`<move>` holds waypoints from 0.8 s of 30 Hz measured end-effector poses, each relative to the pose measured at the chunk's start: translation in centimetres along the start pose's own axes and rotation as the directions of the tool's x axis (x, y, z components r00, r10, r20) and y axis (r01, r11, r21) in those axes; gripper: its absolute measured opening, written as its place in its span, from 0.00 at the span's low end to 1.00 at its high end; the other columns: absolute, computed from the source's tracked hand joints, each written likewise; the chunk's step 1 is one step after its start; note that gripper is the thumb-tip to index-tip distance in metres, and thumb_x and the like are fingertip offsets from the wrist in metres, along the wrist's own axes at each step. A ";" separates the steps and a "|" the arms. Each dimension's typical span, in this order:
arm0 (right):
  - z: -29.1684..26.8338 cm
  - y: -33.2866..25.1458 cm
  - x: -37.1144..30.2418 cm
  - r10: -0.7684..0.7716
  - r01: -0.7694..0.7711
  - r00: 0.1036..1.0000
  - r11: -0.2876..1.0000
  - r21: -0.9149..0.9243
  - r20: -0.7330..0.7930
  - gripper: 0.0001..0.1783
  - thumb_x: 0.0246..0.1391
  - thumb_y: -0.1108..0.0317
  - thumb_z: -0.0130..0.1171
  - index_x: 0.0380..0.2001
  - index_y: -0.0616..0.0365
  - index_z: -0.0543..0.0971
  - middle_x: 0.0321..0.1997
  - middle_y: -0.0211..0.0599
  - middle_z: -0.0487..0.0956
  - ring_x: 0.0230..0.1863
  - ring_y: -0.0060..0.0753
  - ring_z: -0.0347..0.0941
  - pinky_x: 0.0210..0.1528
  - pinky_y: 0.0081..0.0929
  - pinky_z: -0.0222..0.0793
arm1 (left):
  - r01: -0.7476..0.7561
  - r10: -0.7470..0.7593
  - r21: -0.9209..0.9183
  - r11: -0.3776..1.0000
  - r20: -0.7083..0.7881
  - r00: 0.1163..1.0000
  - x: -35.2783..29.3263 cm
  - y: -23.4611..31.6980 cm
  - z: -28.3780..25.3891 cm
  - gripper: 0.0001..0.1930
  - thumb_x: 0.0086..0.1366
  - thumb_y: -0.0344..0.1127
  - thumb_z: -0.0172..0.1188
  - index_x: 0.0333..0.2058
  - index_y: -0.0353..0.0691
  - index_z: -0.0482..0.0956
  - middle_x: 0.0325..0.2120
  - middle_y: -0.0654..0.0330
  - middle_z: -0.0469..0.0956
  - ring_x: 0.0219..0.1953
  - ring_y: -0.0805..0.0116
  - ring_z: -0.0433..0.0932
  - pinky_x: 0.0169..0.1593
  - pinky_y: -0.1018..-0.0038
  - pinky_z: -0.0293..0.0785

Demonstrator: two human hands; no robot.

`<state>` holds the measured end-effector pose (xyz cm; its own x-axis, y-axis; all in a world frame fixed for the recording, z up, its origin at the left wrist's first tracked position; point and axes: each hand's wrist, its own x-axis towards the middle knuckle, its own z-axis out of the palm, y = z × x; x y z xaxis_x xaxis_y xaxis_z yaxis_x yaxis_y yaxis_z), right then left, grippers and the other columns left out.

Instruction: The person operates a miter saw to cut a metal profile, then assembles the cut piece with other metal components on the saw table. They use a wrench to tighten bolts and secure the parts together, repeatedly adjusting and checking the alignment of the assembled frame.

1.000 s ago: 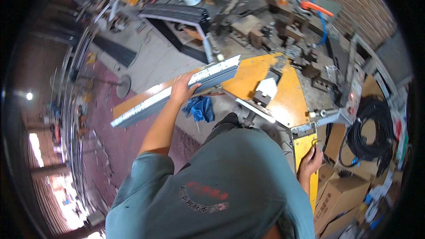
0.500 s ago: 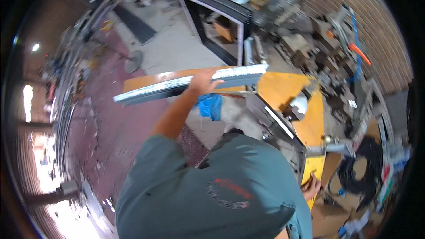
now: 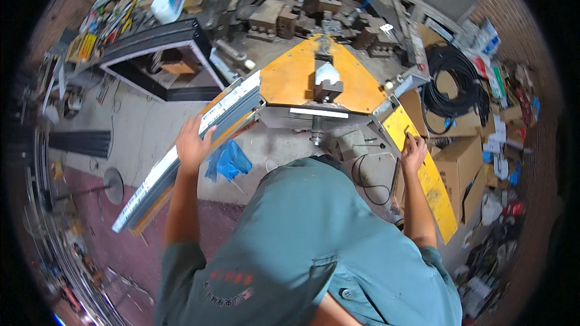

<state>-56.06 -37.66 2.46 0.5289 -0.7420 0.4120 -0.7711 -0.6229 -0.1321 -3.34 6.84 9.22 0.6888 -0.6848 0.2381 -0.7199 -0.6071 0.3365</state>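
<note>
My left hand point(image 3: 192, 143) grips a long dark metal profile point(image 3: 232, 108) with white film along its top. The profile lies slantwise along an orange arm of the machine at left, one end near the orange, wedge-shaped machine top point(image 3: 290, 72). On the right, my right hand point(image 3: 414, 152) has its fingers pinched at a small dark bent rod point(image 3: 407, 130) over the machine's yellow arm point(image 3: 432, 187). A metal block with a whitish top point(image 3: 327, 81) stands in a slot in the middle of the machine top.
Black rectangular frames point(image 3: 163, 63) stand at upper left. Heavy metal blocks point(image 3: 266, 18) crowd the bench behind the machine. A coil of black hose point(image 3: 450, 87) and cardboard boxes point(image 3: 456, 169) lie at right. A blue plastic bag point(image 3: 228, 160) hangs beside the profile.
The view has turned to the right, so the machine stands more central and the profile slants more steeply. My left hand stays on the profile; my right forearm now shows.
</note>
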 end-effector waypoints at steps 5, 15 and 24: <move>-1.2 -1.0 -0.3 0.120 -0.119 0.990 0.993 0.019 -0.068 0.18 0.55 0.68 0.67 0.50 0.53 0.84 0.53 0.44 0.78 0.57 0.51 0.72 0.59 0.46 0.67 | 0.003 -0.001 -0.054 0.999 0.036 0.999 0.3 0.4 0.5 0.26 0.65 0.47 0.67 0.58 0.39 0.78 0.44 0.48 0.81 0.47 0.44 0.79 0.51 0.56 0.75; 0.4 3.4 13.2 0.083 -0.070 0.992 0.988 0.135 -0.094 0.17 0.55 0.68 0.66 0.48 0.53 0.83 0.52 0.39 0.78 0.57 0.47 0.72 0.59 0.42 0.67 | -0.003 0.004 -0.061 0.998 0.026 1.000 0.2 -0.5 1.6 0.27 0.66 0.46 0.65 0.59 0.37 0.77 0.44 0.43 0.80 0.48 0.37 0.77 0.54 0.53 0.72; 10.7 11.4 30.0 0.065 -0.089 0.990 0.976 0.200 0.121 0.21 0.57 0.66 0.64 0.55 0.51 0.81 0.56 0.42 0.77 0.56 0.52 0.73 0.60 0.44 0.70 | 0.150 -0.139 0.128 0.980 -0.092 0.986 0.6 6.1 2.5 0.35 0.67 0.45 0.65 0.66 0.30 0.68 0.60 0.38 0.70 0.61 0.37 0.68 0.65 0.49 0.61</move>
<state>-45.22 -69.71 3.67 0.5163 -0.8058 0.2900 -0.7284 -0.5913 -0.3461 -7.52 1.68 9.18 0.7872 -0.5537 0.2716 -0.6132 -0.7496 0.2492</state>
